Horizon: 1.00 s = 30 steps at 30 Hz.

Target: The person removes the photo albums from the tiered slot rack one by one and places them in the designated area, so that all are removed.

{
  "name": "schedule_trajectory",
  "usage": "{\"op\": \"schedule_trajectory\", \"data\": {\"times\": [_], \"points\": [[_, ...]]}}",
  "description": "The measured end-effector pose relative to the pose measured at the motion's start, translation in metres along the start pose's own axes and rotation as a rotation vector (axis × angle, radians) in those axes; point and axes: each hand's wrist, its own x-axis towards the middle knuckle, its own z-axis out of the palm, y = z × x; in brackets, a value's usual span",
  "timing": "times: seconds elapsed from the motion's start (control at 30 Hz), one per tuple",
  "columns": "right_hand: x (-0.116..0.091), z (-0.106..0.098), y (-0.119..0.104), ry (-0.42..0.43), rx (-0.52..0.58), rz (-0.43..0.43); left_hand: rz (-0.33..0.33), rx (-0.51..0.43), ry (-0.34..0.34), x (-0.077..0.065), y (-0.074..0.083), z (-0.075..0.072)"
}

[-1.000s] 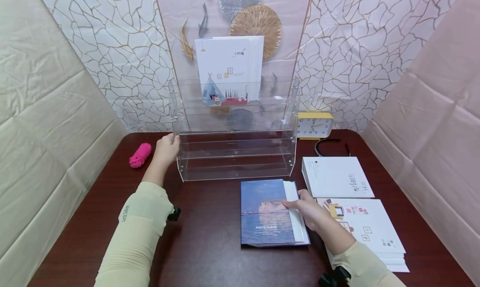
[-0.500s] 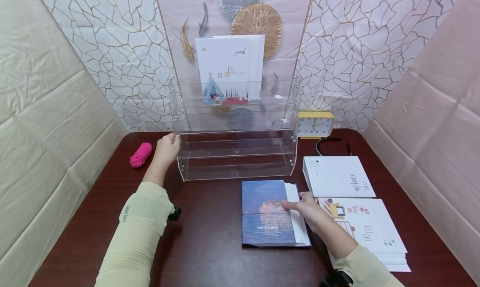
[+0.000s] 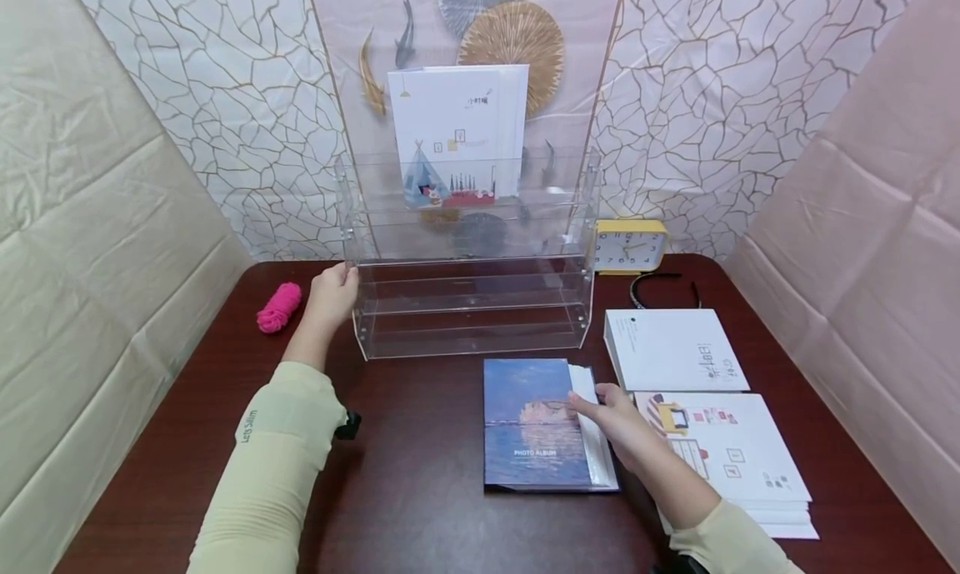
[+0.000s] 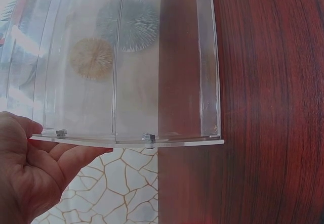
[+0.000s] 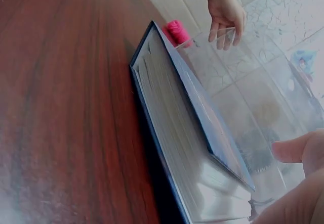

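My left hand [image 3: 335, 292] grips the left side panel of a clear acrylic display rack [image 3: 472, 341]. In the left wrist view, the thumb and fingers lie on either side of the panel's edge. A blue photo album [image 3: 536, 424] with a seascape cover lies on the table in front of the rack, its white page edges showing in the right wrist view. At its right edge is my right hand [image 3: 626, 428], the thumb raised off the cover and the fingers partly hidden. A white illustrated album [image 3: 461, 137] stands upright in the rack's upper tier.
White albums [image 3: 735, 457] are stacked at the right, with another white album [image 3: 675, 349] behind them. Farther back are a black headband [image 3: 636, 291] and a yellow clock [image 3: 630, 247]. A pink yarn bundle [image 3: 279, 307] lies at the left on the dark wooden table [image 3: 405, 507].
The right thumb has lifted from the blue album's cover. The album lies in nearly the same place, and the left hand has kept its grip on the rack.
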Motion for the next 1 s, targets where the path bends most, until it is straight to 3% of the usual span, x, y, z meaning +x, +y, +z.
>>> {"op": "schedule_trajectory", "data": {"times": [0.47,0.77,1.0], "points": [[-0.01,0.007,0.003,-0.006,0.077,-0.081,-0.009,0.009,-0.027,0.0,-0.003,-0.002],[-0.012,0.003,-0.011,-0.008,0.005,-0.084,-0.014,0.01,-0.029,0.001,-0.003,-0.003],[-0.011,-0.001,-0.028,-0.047,-0.038,-0.193,0.0,0.008,-0.037,0.001,0.001,-0.004]]}}
